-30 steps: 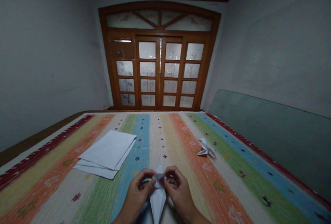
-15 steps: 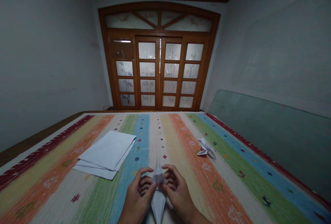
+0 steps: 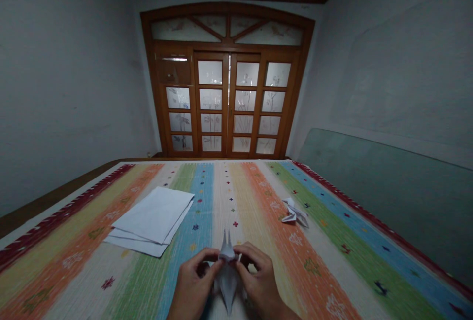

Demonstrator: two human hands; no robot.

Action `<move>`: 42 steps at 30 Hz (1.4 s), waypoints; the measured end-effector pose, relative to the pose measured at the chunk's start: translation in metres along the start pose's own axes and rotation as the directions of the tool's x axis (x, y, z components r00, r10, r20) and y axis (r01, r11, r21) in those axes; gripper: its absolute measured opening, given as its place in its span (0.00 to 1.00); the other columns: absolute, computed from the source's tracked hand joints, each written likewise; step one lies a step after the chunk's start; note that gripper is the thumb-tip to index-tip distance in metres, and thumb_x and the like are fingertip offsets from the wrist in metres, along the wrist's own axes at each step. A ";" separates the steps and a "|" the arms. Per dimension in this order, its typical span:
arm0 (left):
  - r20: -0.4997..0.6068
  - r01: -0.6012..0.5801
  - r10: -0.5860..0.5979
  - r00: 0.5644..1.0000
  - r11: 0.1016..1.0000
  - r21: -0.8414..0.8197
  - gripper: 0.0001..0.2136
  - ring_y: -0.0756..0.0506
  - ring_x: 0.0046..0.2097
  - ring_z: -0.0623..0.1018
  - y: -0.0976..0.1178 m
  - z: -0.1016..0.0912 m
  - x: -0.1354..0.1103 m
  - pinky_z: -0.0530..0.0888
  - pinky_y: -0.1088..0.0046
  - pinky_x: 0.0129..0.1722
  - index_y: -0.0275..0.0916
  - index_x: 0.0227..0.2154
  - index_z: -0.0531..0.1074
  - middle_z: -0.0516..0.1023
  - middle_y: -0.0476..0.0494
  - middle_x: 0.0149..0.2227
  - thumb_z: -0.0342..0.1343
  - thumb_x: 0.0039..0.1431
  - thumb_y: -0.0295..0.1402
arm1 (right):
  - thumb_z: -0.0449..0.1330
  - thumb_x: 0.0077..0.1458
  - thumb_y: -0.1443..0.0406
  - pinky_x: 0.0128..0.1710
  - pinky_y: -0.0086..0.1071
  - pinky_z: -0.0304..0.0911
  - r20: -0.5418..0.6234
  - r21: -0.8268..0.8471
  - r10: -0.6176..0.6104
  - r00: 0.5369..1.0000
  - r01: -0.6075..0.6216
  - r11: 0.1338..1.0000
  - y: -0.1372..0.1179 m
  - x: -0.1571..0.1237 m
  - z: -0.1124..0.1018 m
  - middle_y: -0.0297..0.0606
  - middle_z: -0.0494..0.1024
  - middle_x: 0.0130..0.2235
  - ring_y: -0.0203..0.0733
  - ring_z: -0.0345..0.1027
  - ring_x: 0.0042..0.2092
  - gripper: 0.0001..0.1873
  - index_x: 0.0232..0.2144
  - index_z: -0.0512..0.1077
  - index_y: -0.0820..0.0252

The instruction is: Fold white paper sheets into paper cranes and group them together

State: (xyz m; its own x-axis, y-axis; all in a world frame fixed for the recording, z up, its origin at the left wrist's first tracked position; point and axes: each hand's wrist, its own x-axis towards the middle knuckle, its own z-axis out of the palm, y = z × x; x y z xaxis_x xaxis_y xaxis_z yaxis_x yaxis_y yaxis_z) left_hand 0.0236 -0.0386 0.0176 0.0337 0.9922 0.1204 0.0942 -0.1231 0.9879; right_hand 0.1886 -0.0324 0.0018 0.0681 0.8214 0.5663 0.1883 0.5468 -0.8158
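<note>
A folded white paper [image 3: 228, 285] is held upright between my two hands at the near edge of the view. Two thin points stick up from its top, and a long point runs down toward me. My left hand [image 3: 196, 280] pinches its left side between thumb and forefinger. On the opposite side, my right hand [image 3: 259, 278] pinches it the same way. Farther off to the right, a finished-looking origami crane [image 3: 294, 213] rests on the striped tablecloth [image 3: 251, 201].
Left of my hands lies a small stack of white paper sheets [image 3: 155, 215], slightly fanned. A pale green panel [image 3: 388, 177] stands along the table's right side. Beyond the far edge are wooden doors [image 3: 227, 103] with glass panes.
Both hands have tightened their pinch on the folded paper, fingers curling in closer. The paper's top now shows two separate points, and its lower tip sits higher in view.
</note>
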 end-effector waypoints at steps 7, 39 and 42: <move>-0.007 -0.150 0.150 0.989 0.987 -0.060 0.10 0.40 0.39 0.83 0.002 0.000 -0.006 0.80 0.70 0.41 0.40 0.31 0.82 0.84 0.42 0.34 0.66 0.54 0.42 | 0.60 0.54 0.75 0.28 0.29 0.70 -0.013 -0.062 -0.267 0.964 0.266 0.962 -0.012 -0.002 -0.006 0.39 0.82 0.30 0.42 0.76 0.30 0.14 0.36 0.81 0.55; 0.080 -0.717 0.723 0.686 0.653 0.243 0.17 0.44 0.42 0.82 0.006 -0.010 -0.009 0.79 0.73 0.44 0.44 0.44 0.74 0.81 0.46 0.39 0.53 0.56 0.18 | 0.63 0.49 0.77 0.40 0.30 0.75 0.080 0.130 -0.254 0.964 0.242 0.962 -0.012 0.000 -0.005 0.39 0.85 0.36 0.43 0.81 0.38 0.15 0.34 0.80 0.54; 0.100 -0.709 0.712 0.695 0.657 0.256 0.18 0.45 0.43 0.83 0.003 -0.011 -0.010 0.79 0.74 0.45 0.45 0.46 0.73 0.82 0.47 0.41 0.53 0.57 0.18 | 0.59 0.49 0.79 0.39 0.29 0.76 0.045 0.057 -0.425 0.904 0.422 0.905 -0.016 -0.002 -0.008 0.40 0.85 0.37 0.43 0.82 0.37 0.20 0.40 0.79 0.55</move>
State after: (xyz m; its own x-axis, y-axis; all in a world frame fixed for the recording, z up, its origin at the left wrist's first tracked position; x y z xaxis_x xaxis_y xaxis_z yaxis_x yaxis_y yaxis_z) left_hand 0.0126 -0.0485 0.0202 0.1897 0.5997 0.7774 0.2927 -0.7903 0.5382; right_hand 0.1937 -0.0442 0.0151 -0.0630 0.5178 0.8532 0.1435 0.8507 -0.5057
